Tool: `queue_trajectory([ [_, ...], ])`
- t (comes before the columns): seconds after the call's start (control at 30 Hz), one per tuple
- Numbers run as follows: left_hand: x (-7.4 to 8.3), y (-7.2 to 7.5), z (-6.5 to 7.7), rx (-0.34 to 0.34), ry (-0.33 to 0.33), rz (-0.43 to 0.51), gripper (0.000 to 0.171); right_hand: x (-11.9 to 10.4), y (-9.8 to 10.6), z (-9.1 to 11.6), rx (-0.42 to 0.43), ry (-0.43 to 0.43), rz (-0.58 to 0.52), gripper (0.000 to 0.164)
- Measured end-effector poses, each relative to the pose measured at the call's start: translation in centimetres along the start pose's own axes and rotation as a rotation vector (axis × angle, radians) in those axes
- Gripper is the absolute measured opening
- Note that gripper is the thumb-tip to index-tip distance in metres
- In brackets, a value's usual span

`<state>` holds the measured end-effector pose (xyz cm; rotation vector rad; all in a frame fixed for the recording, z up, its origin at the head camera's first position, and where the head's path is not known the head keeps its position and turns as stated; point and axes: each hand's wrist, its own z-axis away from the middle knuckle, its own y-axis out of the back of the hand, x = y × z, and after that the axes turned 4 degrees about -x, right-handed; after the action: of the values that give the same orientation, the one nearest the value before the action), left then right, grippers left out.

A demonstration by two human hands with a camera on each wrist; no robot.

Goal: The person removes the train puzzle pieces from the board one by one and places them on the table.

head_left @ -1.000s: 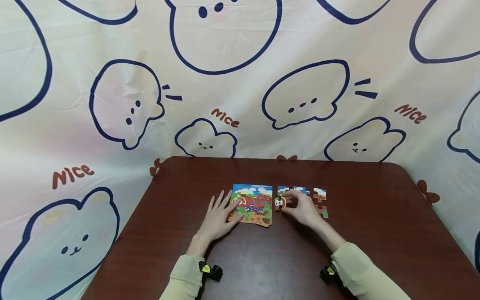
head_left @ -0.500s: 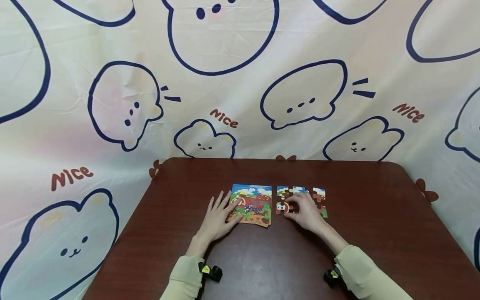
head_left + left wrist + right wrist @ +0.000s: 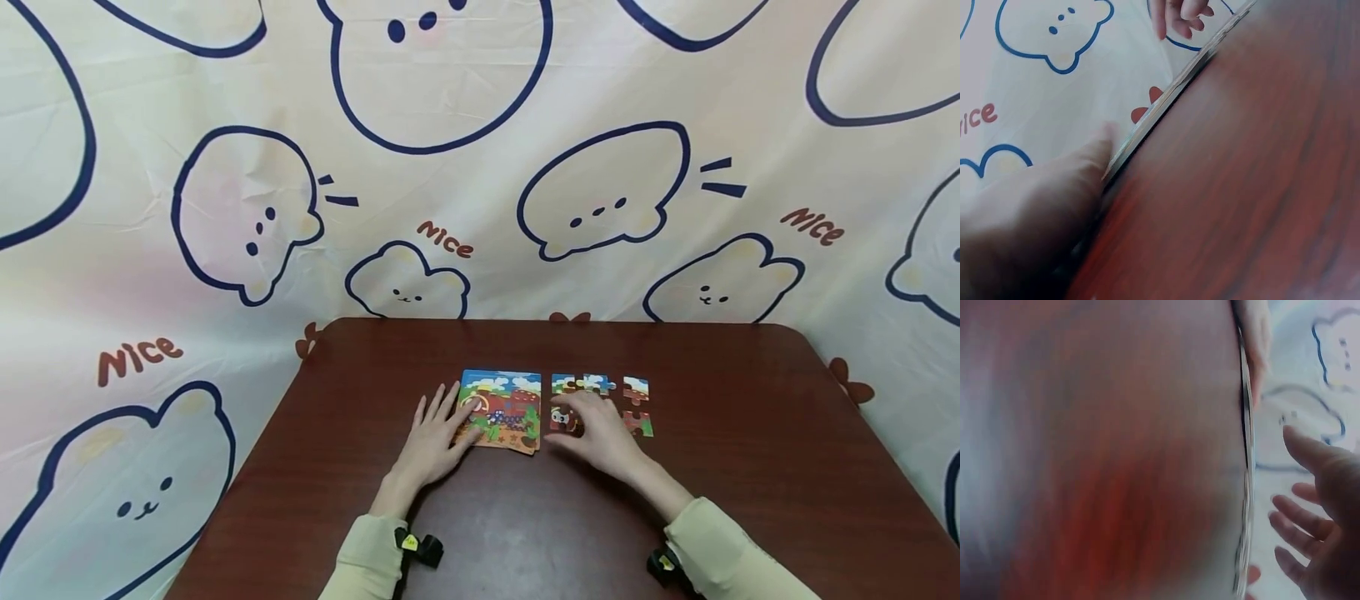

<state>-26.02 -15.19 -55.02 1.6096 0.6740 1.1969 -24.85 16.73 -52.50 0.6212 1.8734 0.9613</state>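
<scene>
My left hand (image 3: 433, 437) lies with spread fingers on the left part of a colourful picture board (image 3: 510, 408), which shows a red train, cactus and sky. To the right, my right hand (image 3: 606, 433) hovers around a jigsaw piece with a face on it (image 3: 561, 419), thumb and fingers parted and nothing held. In the right wrist view the right hand (image 3: 1319, 512) shows the same gap between thumb and fingers. Above the face piece are sky jigsaw pieces (image 3: 597, 383). The palm of my right hand hides part of that group.
Separate jigsaw pieces (image 3: 639, 423) lie right of the right hand, with a cloud piece (image 3: 636, 388) behind them. All rest on a brown wooden table (image 3: 720, 400). A patterned cloth (image 3: 480, 167) hangs behind its far edge.
My right hand pinched the face piece and set it beneath the sky pieces. Its thumb and fingers have since parted from it. The left hand stays on the picture board.
</scene>
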Motion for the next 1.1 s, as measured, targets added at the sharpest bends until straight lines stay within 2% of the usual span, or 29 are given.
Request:
queue_trajectory([
  [0.1, 0.5, 0.2, -0.1, 0.009, -0.027, -0.013, 0.062, -1.0, -0.6, 0.0, -0.057, 0.015, 0.082, 0.069],
  [0.2, 1.3, 0.2, 0.0, 0.005, -0.101, -0.004, 0.061, -1.5, -1.4, -0.1, -0.085, 0.009, 0.136, 0.073],
  [0.3, 2.1, -0.1, 0.0, -0.025, -0.184, -0.004, 0.056, -1.6, -1.9, -0.2, -0.107, -0.008, 0.117, 0.063],
  [0.37, 2.5, -0.3, 0.1, -0.047, -0.210, -0.019, 0.052, -1.6, -2.3, -0.2, -0.117, -0.017, 0.085, 0.054],
  [0.43, 2.7, -0.5, 0.1, -0.055, -0.216, -0.030, 0.049, -1.6, -2.5, -0.2, -0.124, -0.025, 0.040, 0.047],
  [0.63, 2.8, -0.8, 0.1, -0.013, -0.229, -0.039, 0.044, -1.5, -2.8, -0.2, -0.103, -0.037, -0.097, 0.037],
  [0.77, 2.7, -0.6, 0.0, -0.004, -0.236, -0.030, 0.044, -1.6, -2.9, -0.5, -0.090, -0.075, -0.178, 0.030],
  [0.93, 2.7, -0.7, 0.0, -0.010, -0.227, -0.028, 0.044, -1.8, -2.9, -0.8, -0.084, -0.138, -0.236, 0.029],
  [1.1, 2.6, -0.8, 0.0, -0.011, -0.221, -0.015, 0.043, -1.8, -2.4, -0.7, -0.083, -0.197, -0.345, 0.031],
])
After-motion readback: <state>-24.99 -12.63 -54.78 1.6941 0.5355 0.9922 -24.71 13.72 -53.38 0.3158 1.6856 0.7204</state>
